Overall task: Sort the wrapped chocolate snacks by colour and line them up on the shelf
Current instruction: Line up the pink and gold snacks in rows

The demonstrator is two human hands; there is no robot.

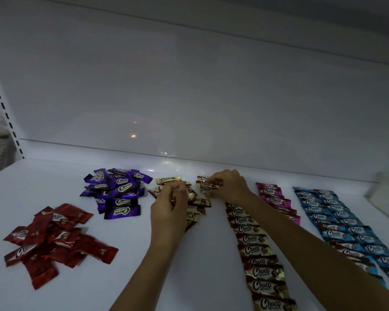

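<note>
Left hand (169, 206) curled, contents hidden; right hand (228, 187) pinches gold snack (206, 189).

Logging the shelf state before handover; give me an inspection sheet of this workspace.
Surface: white shelf, dimly lit.
Job's things: red pile and purple pile heaped at left; loose gold pile centre; gold row, pink row, blue rows lined up right.
Clutter: white object at right edge, unclear.
Hands: right hand pinches a gold snack at the gold row's far end; left hand grips another over the loose gold pile.
Cables: nothing seen.
Surroundings: white back panel, slotted upright left.
</note>
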